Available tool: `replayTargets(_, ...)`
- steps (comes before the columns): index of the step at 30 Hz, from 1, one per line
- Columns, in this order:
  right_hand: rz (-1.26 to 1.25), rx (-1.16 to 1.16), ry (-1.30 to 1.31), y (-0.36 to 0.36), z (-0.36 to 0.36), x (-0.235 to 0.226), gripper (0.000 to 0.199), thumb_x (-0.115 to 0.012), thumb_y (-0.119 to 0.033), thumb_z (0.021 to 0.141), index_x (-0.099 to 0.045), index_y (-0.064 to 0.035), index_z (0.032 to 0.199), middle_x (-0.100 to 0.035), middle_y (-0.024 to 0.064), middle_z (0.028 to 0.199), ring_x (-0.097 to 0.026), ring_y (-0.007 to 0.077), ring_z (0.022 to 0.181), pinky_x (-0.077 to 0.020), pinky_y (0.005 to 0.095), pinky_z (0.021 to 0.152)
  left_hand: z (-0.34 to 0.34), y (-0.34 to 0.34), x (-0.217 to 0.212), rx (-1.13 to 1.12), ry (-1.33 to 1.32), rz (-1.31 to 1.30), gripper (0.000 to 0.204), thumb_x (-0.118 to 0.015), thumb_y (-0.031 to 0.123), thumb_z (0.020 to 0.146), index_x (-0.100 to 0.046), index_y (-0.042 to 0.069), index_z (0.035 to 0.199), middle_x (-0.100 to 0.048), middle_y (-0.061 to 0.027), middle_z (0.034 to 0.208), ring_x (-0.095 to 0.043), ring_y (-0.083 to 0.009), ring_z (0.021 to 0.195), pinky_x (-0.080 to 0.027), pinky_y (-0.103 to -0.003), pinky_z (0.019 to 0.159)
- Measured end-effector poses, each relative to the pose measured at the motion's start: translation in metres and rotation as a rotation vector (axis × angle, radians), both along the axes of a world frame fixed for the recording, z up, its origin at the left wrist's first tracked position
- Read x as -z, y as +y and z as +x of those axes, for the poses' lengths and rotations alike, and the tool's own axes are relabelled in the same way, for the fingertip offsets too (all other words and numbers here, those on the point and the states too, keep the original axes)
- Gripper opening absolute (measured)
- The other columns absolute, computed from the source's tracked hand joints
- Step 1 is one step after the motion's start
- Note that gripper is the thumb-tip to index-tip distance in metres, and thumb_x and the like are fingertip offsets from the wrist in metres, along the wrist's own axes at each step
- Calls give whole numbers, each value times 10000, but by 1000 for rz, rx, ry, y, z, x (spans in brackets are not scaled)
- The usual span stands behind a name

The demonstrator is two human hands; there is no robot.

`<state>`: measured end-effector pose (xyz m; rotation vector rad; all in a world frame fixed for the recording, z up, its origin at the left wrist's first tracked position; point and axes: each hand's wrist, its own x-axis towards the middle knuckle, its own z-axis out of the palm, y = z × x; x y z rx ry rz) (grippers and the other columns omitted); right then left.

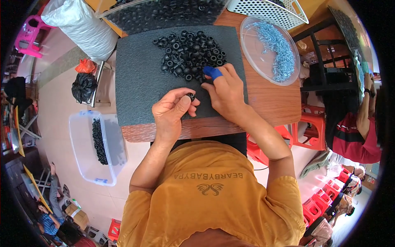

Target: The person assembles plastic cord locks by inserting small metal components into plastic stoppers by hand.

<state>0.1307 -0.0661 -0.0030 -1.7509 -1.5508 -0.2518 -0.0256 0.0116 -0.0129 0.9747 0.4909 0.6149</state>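
Observation:
My left hand (169, 108) is held over the near part of a dark grey mat (135, 70), thumb and fingers pinching a small round black part (191, 97). Farther right, my right hand (228, 91) reaches the near edge of a loose pile of black ring-shaped parts (187, 51). A blue finger cover (211, 72) sits on its index finger. Thumb and index finger are curled toward each other at the pile, and what lies between them is hidden against the dark parts.
A round clear lid (254, 53) holds many tiny shiny blue pieces (280, 57) on the wooden table (271, 103). Behind the mat stand a clear bin of black parts (164, 16) and a white perforated basket (267, 11). A clear box (84, 152) is on the floor, left.

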Motion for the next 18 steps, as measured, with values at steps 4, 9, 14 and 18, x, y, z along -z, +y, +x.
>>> replayTargets(4,-23,-18,-127,7,-4,-1,355,-696,17,595,-570,21,927,-560,128,820,-520,318,754,-440,393,624,0,0,0,2,-6,-10,192,-584,83,893,-607,-56,1024,-657,-134,842,-591,-118,651,-498,-231,587)
replayTargets(9,-4,-82,-257,12,-3,5,180,-602,-80,580,-511,-3,715,-506,141,791,-465,291,728,-392,386,608,0,-1,-1,-2,-22,-13,196,-587,91,894,-607,-56,1023,-657,-135,842,-594,-119,655,-500,-232,588)
replayTargets(14,-12,-50,-243,4,0,1,205,-614,-46,587,-530,9,766,-511,136,785,-475,299,731,-403,388,608,0,0,1,-17,-8,22,238,-610,135,881,-603,-64,1011,-653,-150,830,-609,-151,637,-508,-255,563)
replayTargets(18,-17,-37,-63,-5,1,-2,384,-690,13,622,-570,0,986,-573,113,832,-530,305,755,-451,377,618,0,0,1,-9,-7,25,216,-598,116,889,-606,-57,1018,-655,-138,837,-601,-134,647,-506,-244,577)
